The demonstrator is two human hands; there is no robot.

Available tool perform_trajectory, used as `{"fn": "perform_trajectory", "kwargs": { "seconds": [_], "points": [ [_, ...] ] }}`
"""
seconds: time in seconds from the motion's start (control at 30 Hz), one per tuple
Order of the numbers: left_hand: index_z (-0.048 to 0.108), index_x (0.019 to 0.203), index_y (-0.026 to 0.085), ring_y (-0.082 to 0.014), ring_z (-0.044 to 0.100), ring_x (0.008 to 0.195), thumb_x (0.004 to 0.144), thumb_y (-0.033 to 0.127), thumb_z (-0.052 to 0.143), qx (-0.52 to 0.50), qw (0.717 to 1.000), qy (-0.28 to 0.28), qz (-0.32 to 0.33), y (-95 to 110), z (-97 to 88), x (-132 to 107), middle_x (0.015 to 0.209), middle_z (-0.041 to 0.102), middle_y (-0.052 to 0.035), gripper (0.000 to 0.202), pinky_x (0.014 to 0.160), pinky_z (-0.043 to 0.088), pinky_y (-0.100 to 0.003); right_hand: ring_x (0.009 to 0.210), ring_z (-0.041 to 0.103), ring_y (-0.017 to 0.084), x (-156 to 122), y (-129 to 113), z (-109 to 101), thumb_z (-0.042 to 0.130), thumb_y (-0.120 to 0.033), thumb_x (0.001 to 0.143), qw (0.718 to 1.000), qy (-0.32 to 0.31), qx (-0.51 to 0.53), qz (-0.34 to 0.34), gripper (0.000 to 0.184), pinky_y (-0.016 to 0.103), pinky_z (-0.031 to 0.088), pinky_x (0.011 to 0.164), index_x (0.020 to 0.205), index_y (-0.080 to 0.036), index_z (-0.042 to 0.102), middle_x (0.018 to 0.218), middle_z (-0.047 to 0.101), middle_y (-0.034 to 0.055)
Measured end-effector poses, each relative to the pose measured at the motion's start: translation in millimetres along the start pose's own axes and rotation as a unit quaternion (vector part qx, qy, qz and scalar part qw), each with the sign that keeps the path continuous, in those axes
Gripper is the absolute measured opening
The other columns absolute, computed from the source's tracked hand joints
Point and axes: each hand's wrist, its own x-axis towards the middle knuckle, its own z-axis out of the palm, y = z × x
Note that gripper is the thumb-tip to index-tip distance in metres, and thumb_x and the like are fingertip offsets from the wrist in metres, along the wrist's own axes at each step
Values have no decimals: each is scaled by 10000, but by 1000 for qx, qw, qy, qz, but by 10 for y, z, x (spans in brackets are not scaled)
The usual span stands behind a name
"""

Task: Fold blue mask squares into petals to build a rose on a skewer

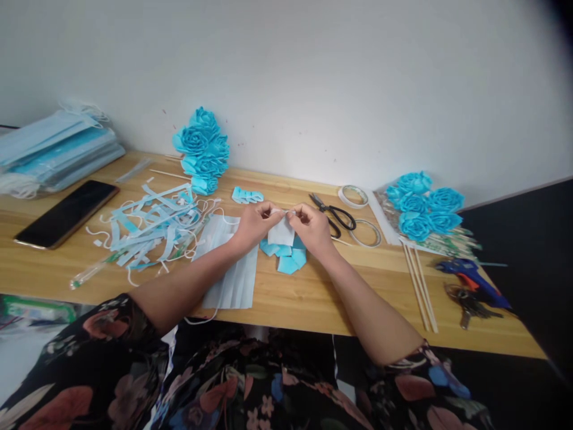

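Observation:
My left hand (257, 224) and my right hand (313, 226) meet over the middle of the table, fingertips pinched together. Between them they hold the upper edge of a small white piece of mask fabric (282, 233), which hangs down below the fingers. Under it lie several cut light-blue pieces (290, 261). A pleated face mask (233, 280) is flat on the table beneath my left forearm, partly covered by it. Black-handled scissors (335, 214) rest just beyond my right hand. A short row of folded blue pieces (247, 195) sits behind my left hand.
Mask scraps and ear loops (152, 221) are heaped at the left, near a phone (67, 214) and a stack of masks (58, 149). Blue fabric roses (203, 149) stand by the wall. Tape rolls (353, 196), more roses (425, 206), sticks (419, 289) and a glue gun (474, 280) are at right.

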Motion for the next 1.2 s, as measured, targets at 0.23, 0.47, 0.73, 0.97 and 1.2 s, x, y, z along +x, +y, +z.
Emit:
{"fn": "perform_trajectory", "kwargs": {
  "seconds": [0.23,0.47,0.73,0.97,1.2],
  "points": [
    [616,661,164,-93,505,571,655,407,791,-127,989,-21,-67,10,-11,3,626,591,23,300,552,390,-230,615,521,132,19,31,7,617,-392,759,978,-32,180,104,186,263,443,598,711,-213,590,647,553,-28],
    [626,681,165,-95,511,601,660,419,794,-129,990,9,-59,-16,-30,25,663,606,19,305,576,400,-228,704,600,161,43,62,-23,582,-555,816,954,-68,261,133,346,281,494,645,789,-213,626,767,644,17],
    [632,1022,188,-95,564,683,678,266,763,-169,984,28,-37,-58,-44,82,783,619,30,377,658,439,-226,571,478,109,17,27,17,732,-454,716,975,-50,199,89,299,249,387,547,664,-197,587,618,548,-34],
    [493,1274,225,-129,603,729,754,269,669,-270,957,-13,-102,26,-69,81,798,618,27,551,700,463,-256,539,396,96,43,78,-15,642,-418,798,996,9,91,8,261,241,313,509,679,-191,591,580,474,-44],
    [523,1229,234,-156,623,758,816,513,660,-257,961,-32,-101,21,-110,128,939,669,-36,517,625,459,-254,529,367,95,103,193,-55,636,-448,811,993,40,112,5,289,238,309,512,677,-197,587,556,438,-52]
  ]
}}
